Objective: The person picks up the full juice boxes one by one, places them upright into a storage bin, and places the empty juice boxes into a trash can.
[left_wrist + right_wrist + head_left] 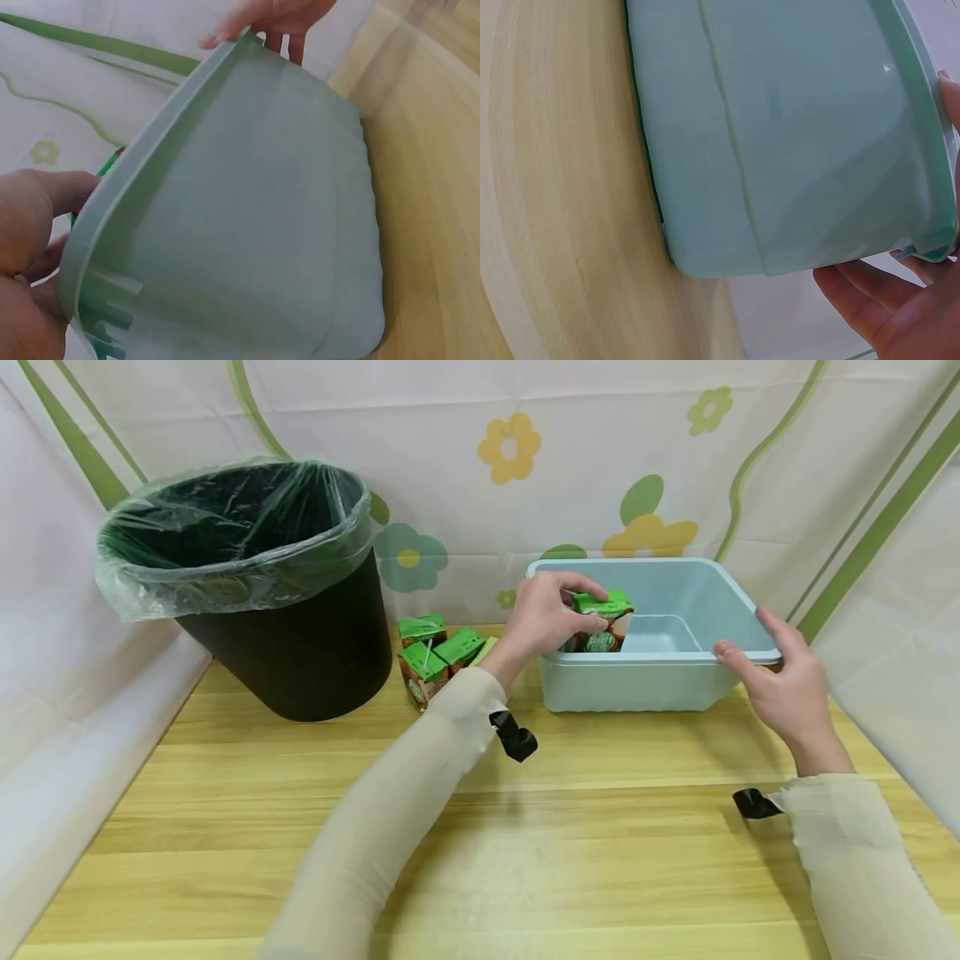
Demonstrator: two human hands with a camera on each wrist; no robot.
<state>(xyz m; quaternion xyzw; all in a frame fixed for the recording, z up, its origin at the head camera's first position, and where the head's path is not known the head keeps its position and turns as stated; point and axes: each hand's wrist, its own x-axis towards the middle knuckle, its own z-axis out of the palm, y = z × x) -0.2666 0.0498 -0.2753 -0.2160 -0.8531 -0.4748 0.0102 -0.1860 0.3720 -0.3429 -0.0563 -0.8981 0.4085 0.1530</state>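
My left hand reaches over the near left rim of a pale blue plastic bin. Its thumb and fingers hold a small drink carton with a green top, inside the bin at the left end. At the bin's right end my right hand grips the rim, thumb over the edge and fingers along the outer side. In the left wrist view the bin wall hides most of the carton. The right wrist view shows fingers under the rim against the bin's end.
Several green-topped drink cartons stand together left of the bin, partly behind my left forearm. A black trash can with a clear liner bag stands at the left. The wooden table meets a flower-printed curtain behind.
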